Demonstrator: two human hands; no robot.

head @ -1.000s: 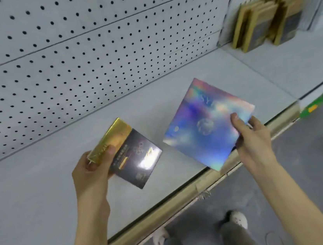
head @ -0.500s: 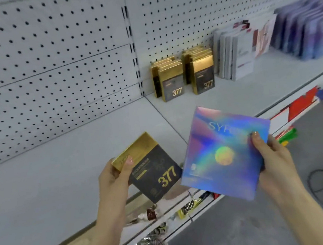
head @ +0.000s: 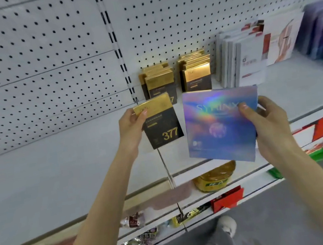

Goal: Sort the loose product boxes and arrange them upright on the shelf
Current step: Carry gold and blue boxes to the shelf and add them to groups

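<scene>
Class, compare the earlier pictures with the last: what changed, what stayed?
Both boxes were carried right along the shelf and turned from tilted to nearly upright; the gold box now hangs before its matching rows. Unchanged: left hand grips it, right hand the shiny box.

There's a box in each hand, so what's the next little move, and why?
Probably the left hand sets its gold-and-black 377 box upright in front of the left gold stack just behind it: those boxes look the same. The right hand grips a different, holographic box.
</scene>
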